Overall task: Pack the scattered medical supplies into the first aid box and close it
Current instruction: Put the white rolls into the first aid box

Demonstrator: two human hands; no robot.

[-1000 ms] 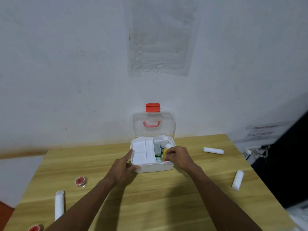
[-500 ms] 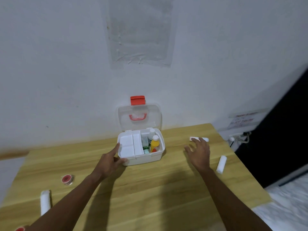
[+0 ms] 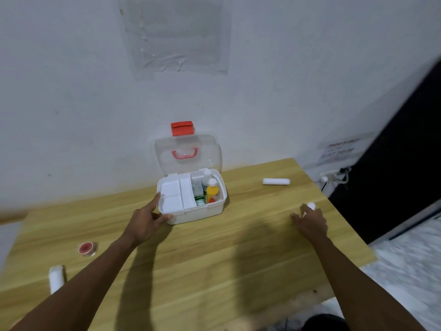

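Note:
The white first aid box (image 3: 198, 212) stands open at the back of the wooden table (image 3: 214, 259), its clear lid (image 3: 186, 149) with a red latch leaning on the wall. Inside stand a yellow bottle (image 3: 212, 189) and a white bottle (image 3: 207, 177) beside a white tray insert. My left hand (image 3: 145, 220) braces the box's front left corner, index finger along the side and thumb on the front. My right hand (image 3: 310, 222) lies with spread fingers over a white bandage roll (image 3: 311, 205) near the right edge; only the roll's end shows.
Another bandage roll (image 3: 276, 181) lies at the back right. A red tape roll (image 3: 86, 248) and a third bandage roll (image 3: 56, 278) lie at the front left. The table's right edge drops off beside a dark panel and wall cables.
My right hand left the box, passed by the far right roll, and now has come nearer onto the roll at the right edge. My left hand stays on the box corner.

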